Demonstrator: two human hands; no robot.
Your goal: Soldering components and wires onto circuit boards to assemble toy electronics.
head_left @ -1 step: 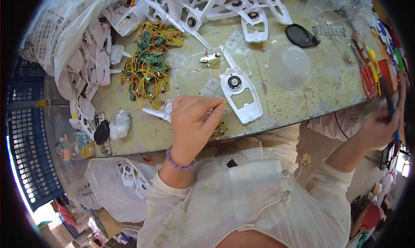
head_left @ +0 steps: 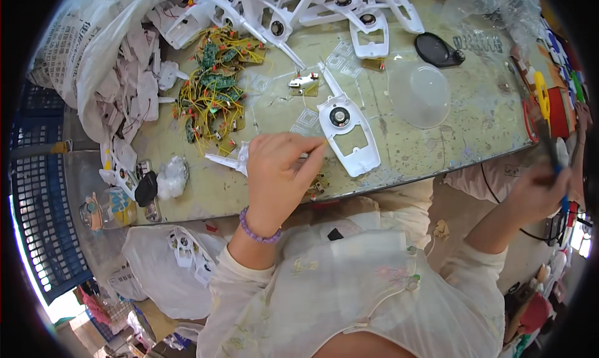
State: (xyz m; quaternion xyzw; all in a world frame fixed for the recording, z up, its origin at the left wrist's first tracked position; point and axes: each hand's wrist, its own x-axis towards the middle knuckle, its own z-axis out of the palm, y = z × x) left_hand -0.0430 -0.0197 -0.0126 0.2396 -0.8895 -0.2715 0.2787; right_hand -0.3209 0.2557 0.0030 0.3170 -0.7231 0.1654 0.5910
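Observation:
My left hand [head_left: 281,171], a purple bead bracelet at its wrist, pinches thumb and forefinger together at the left edge of a white plastic housing [head_left: 363,161]. A thin yellow wire [head_left: 325,142] shows faintly at the fingertips. The housing lies on the table with a round black speaker [head_left: 339,116] in it, a square opening below and a narrow handle pointing away. Beneath my left hand, another white part [head_left: 232,161] and a small circuit board [head_left: 319,184] are partly covered. Off the table's right end, my right hand [head_left: 538,193] grips a slim blue-handled tool [head_left: 565,203], blurred by motion.
Wired green circuit boards [head_left: 215,87] lie in a heap left of centre. White housings [head_left: 299,9] are piled at the back. A translucent round lid [head_left: 419,95] and a black oval part [head_left: 437,50] lie right. Yellow-handled tool [head_left: 541,96] stands at the right edge.
My right hand has shifted slightly left and down with the slim tool. My left hand stays almost still beside the housing; the wire at its fingertips shows less.

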